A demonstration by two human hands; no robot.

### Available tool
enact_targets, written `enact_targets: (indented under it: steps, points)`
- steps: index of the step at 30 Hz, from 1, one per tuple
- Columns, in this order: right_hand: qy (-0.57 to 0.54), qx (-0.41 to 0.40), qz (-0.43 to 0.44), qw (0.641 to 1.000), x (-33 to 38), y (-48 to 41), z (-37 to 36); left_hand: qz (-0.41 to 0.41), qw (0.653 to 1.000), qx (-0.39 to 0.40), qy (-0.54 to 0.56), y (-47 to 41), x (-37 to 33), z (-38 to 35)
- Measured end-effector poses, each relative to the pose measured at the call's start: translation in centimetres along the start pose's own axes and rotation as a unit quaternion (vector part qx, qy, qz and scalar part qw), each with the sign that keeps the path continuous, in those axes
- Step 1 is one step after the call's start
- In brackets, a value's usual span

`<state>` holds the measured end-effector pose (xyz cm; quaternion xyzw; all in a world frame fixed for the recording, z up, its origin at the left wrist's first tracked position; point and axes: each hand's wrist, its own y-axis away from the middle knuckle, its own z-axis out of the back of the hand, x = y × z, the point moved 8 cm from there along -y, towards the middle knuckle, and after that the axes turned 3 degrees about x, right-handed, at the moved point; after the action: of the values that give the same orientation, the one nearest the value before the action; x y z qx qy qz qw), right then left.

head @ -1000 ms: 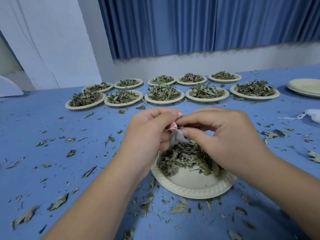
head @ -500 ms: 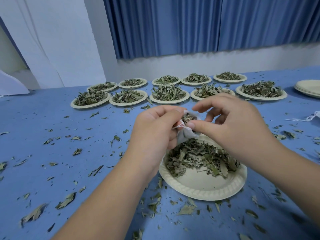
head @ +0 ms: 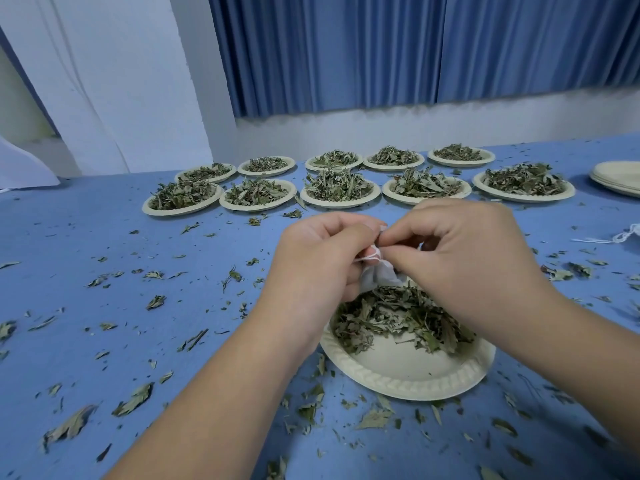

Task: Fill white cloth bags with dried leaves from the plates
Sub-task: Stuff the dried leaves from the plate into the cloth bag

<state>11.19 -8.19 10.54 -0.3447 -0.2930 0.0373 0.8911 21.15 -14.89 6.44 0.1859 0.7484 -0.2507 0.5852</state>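
Currently underway: a person is working at the mouth of a white cloth bag (head: 379,276) over the near plate (head: 408,384) (judged to be topping up or closing one bag).
Left hand (head: 322,261): its fingers (head: 349,233) are clenching round the bag's gathered neck, and the bag's body is hanging out below them.
Right hand (head: 474,268): thumb and forefinger are pinching at the same mouth; whether a leaf is caught between them is hidden.
Bag position: it is hanging between the two hands, just above the far edge of the dried leaves (head: 398,317) and apart from the worktop (head: 104,299).
Near plate: the leaves are lying heaped on its far half, while the near half is showing bare.
Doing it well: the left hand should be holding the rim open and steady while the right is feeding small pinches straight down (the leaves look brittle, so pressing gently).
Placement advice: keeping the mouth over the plate is letting any dropped leaf fall back onto it.
Risk: scattered leaves (head: 133,398) are already littering the worktop, so overfilled pinches are likely adding to them.
Supply: full plates (head: 339,203) are waiting in two rows at the far side.
Also present: a stack of empty plates (head: 620,178) is sitting at far right, and a second bag (head: 627,235) with its string is lying near the right edge.
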Motion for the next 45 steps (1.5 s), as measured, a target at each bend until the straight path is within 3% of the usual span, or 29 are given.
enact_targets:
  steps: [3,8,10,13,15,19,23,25,31,33,42,45]
  points:
    - [-0.002,0.007,-0.023,1.000,-0.3,-0.4,-0.3,-0.008,0.999,0.013,0.029,0.2,-0.4,-0.4]
    - [-0.043,0.019,-0.099,0.994,-1.6,-1.2,-0.5,-0.043,0.998,-0.031,0.014,-0.2,-0.7,1.0]
    - [-0.054,0.076,-0.147,0.985,-2.5,-1.6,-1.3,-0.047,0.998,-0.029,0.009,-0.4,-0.7,1.2]
    - [-0.193,0.205,-0.223,0.933,-3.0,-1.4,-3.7,-0.047,0.999,-0.022,-0.011,-0.5,-0.5,1.1]
    - [-0.231,0.227,-0.246,0.913,-3.2,-1.5,-4.3,-0.042,0.999,-0.026,-0.008,-0.6,-0.5,1.4]
    - [-0.170,0.203,-0.245,0.933,-3.0,-2.9,-4.6,-0.045,0.999,-0.011,-0.011,-0.5,-0.7,1.3]
    - [-0.033,0.192,-0.202,0.960,-2.6,-3.7,-5.3,-0.034,0.999,-0.005,-0.014,-0.3,-0.5,0.8]
    - [-0.074,0.209,-0.196,0.955,-2.5,-3.5,-5.7,-0.035,0.999,-0.034,-0.016,-0.6,-0.5,1.7]
    - [-0.256,0.315,-0.234,0.883,-2.9,-2.3,-5.3,-0.046,0.994,-0.093,-0.020,-0.7,-0.8,3.1]
    - [-0.287,0.310,-0.265,0.867,-3.2,-2.2,-5.1,-0.048,0.994,-0.090,-0.030,-0.7,-0.7,2.9]
    - [-0.137,0.199,-0.228,0.943,-3.0,-3.4,-5.8,-0.048,0.998,-0.006,-0.047,0.2,-1.4,0.6]
    - [-0.178,0.203,-0.229,0.935,-3.2,-3.4,-5.9,-0.046,0.997,-0.031,-0.057,-0.1,-1.4,1.5]
